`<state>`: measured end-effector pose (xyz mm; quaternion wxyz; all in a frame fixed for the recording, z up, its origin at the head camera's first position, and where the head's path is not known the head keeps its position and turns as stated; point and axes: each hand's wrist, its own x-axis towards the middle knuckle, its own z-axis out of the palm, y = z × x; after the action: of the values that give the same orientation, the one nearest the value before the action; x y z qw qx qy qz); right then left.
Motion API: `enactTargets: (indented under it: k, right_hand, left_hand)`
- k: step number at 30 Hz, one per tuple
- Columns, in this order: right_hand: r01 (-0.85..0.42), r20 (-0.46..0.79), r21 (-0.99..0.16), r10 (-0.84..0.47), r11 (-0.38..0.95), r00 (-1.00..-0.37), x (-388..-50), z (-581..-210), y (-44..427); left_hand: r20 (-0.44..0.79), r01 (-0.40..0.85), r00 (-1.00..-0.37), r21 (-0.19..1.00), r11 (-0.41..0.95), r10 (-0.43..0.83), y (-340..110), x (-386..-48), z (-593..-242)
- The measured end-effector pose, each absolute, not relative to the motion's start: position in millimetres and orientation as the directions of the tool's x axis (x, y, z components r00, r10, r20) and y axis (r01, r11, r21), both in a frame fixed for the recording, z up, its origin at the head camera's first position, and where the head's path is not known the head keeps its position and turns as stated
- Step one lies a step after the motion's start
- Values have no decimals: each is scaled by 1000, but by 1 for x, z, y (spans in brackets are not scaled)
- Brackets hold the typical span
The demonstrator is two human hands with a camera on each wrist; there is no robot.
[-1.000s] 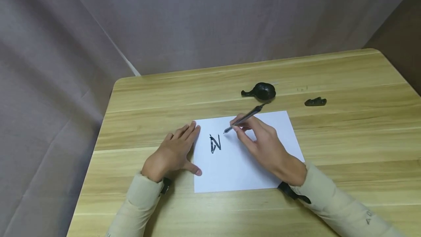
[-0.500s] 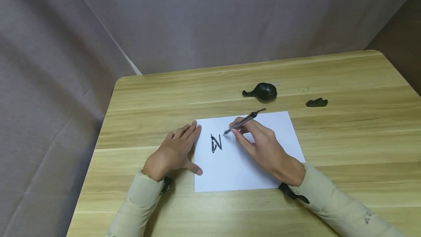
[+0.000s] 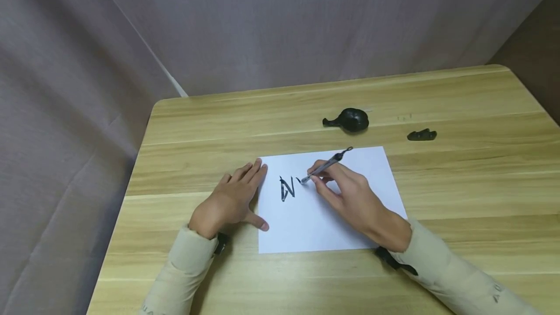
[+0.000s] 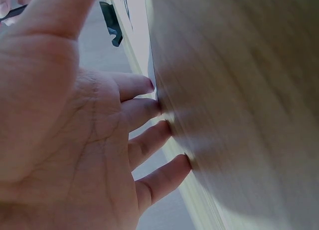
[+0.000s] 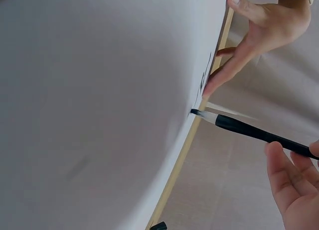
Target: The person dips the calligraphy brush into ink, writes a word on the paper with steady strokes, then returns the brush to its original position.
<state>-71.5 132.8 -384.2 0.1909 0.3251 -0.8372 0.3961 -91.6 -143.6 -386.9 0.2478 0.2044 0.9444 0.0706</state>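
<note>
A white sheet of paper [image 3: 293, 232] lies on the wooden table, with black brush strokes [image 3: 287, 188] on its left part. My right hand [image 3: 350, 193] pinches a dark-handled writing brush [image 3: 325, 165] between thumb and fingers. In the right wrist view the tip of the brush [image 5: 244, 127] is black below white bristles and touches the paper. My left hand [image 3: 232, 203] lies with straight fingers at the sheet's left edge, fingertips and thumb on its margin. The left wrist view shows the left fingers [image 4: 144, 115] spread, fingertips against the surface.
Beyond the paper on the wooden table [image 3: 210, 130] sits a black ink dish with a handle-like spout [image 3: 352, 120]. To its right lies a small dark brush rest [image 3: 422, 135]. A grey curtain [image 3: 280, 23] hangs behind the table's far edge.
The brush tip has come down onto the paper and moved slightly right and toward the person, leaving a short new black stroke right of the earlier marks. The left hand stays in place.
</note>
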Motion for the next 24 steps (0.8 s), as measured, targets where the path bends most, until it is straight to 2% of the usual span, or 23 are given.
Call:
enactTargets:
  k: [13, 24]
  right_hand:
    - [-702, 571, -514, -413, 493, -709, -58, -379, 142]
    - [-720, 567, -536, -444, 442, -694, -54, -379, 145]
  left_hand:
    - [-446, 351, -791, 228, 908, 418, -142, -93, -387]
    - [-454, 349, -791, 217, 912, 411, -141, -93, -388]
